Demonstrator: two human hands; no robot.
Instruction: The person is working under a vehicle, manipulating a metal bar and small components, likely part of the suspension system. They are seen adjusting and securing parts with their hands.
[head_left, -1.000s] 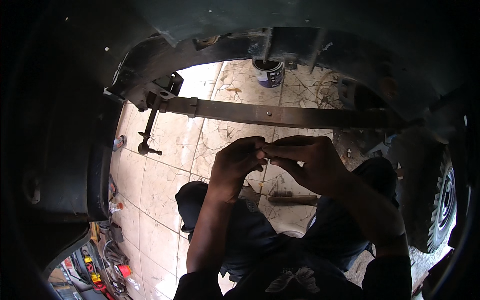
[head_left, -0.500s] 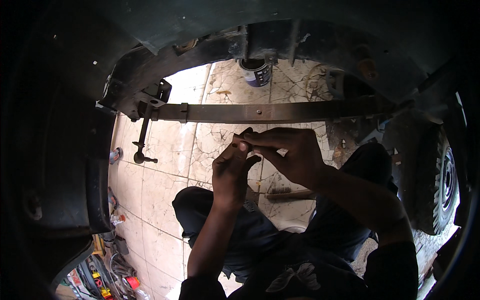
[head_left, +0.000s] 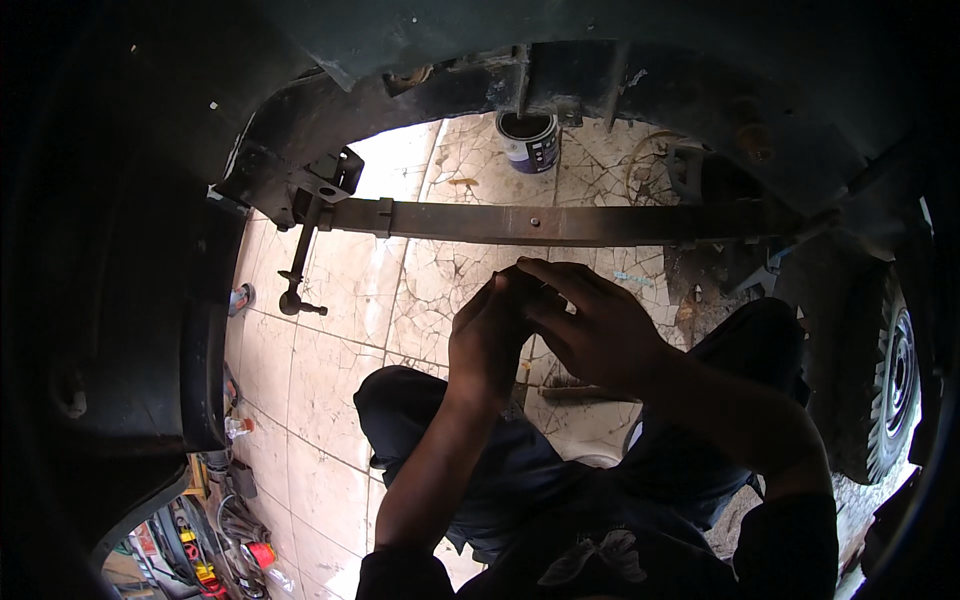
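Note:
My left hand [head_left: 488, 340] and my right hand [head_left: 605, 325] meet in front of my knees, fingers bent and closed together. Between their fingertips is a small dark piece [head_left: 518, 284], mostly covered by the fingers and in shadow, so its kind is unclear. Just beyond my hands a long leaf spring [head_left: 460, 220] runs crosswise, apart from them. At its left end hangs a dark shock absorber-like rod [head_left: 304, 250] with a rounded lower end and a short stud.
A paint can [head_left: 528, 150] stands on the cracked tile floor [head_left: 330, 390] past the spring. Dark vehicle bodywork [head_left: 430, 30] arches overhead. A wheel [head_left: 893, 370] is at right. A brush [head_left: 585, 392] lies between my legs; tools and cables [head_left: 195, 555] are at lower left.
My hands have turned and drawn closer around the small piece, which shows less now. The right fingers now reach over the left fingertips. The whole view has shifted slightly.

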